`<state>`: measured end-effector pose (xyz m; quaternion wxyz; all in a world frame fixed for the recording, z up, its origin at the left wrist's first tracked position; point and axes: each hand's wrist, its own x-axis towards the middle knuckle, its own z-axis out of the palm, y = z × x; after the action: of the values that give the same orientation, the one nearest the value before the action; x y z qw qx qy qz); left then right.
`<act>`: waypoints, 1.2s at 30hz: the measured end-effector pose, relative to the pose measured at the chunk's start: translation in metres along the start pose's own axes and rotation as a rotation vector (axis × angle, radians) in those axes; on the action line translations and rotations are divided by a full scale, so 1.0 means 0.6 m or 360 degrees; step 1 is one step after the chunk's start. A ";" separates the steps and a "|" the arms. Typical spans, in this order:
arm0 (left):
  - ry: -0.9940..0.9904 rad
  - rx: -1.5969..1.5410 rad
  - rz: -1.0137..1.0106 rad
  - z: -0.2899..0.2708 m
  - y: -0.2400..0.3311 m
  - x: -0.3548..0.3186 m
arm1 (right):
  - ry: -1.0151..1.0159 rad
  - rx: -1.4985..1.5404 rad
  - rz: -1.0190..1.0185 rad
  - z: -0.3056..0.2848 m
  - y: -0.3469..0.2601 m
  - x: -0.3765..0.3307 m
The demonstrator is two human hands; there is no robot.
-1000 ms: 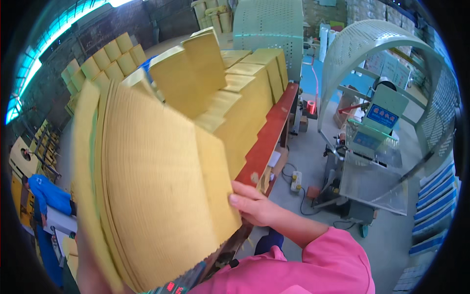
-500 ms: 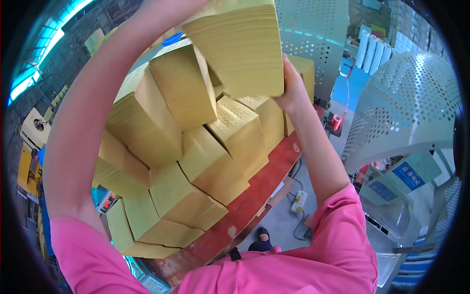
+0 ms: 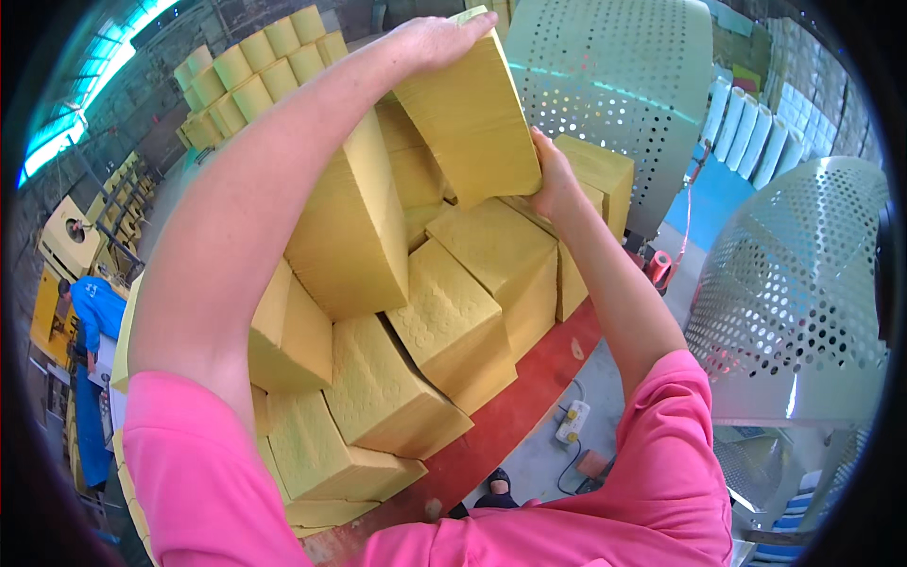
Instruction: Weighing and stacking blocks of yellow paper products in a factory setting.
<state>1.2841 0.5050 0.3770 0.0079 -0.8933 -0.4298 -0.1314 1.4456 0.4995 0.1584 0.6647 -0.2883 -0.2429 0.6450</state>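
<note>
Compared with one second earlier, the yellow paper stack point(image 3: 477, 123) has moved from close in front of the body to the far side of the pile point(image 3: 444, 302). It is now held tilted above the pile's far blocks; whether its lower edge touches them cannot be determined. Left grip point(image 3: 444, 40): closed over the upper far edge of the stack, fingers extended along it. Right grip point(image 3: 556, 180): closed on the lower right corner, thumb side up. Both grips hold the same stack between them.

Immediately left of the held stack, a tall paper block point(image 3: 354, 231) stands on the pile, partly covered by the left forearm. The pile consists of yellow blocks set side by side in stepped rows on a red worktop point(image 3: 531, 389). Far right of the worktop is a perforated guard point(image 3: 614, 85); a second perforated cover point(image 3: 794, 274) stands at the right. A power strip point(image 3: 573, 421) lies on the floor, near right. Yellow bundles point(image 3: 269, 61) are stacked far left; a co-worker in blue point(image 3: 99, 307) is at left.
</note>
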 end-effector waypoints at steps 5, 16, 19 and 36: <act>-0.0045 -0.0084 -0.0185 0.058 -0.032 0.038 | 0.0067 -0.0130 0.0152 -0.013 0.013 0.029; -0.0161 -0.0284 -0.0014 0.108 -0.089 0.061 | 0.0356 -0.0992 -0.0107 0.005 0.002 -0.001; -0.0194 -0.0203 -0.0041 0.102 -0.062 0.063 | 0.0466 -0.1224 -0.0543 0.014 0.018 -0.061; -0.0032 -0.0115 -0.0047 0.035 0.049 -0.006 | 0.0270 -0.0893 -0.1168 -0.030 0.095 -0.346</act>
<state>1.3093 0.4865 0.3585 -0.0304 -0.8878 -0.4379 -0.1379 1.4067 0.2911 0.1158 0.7627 -0.4037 -0.4386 0.2508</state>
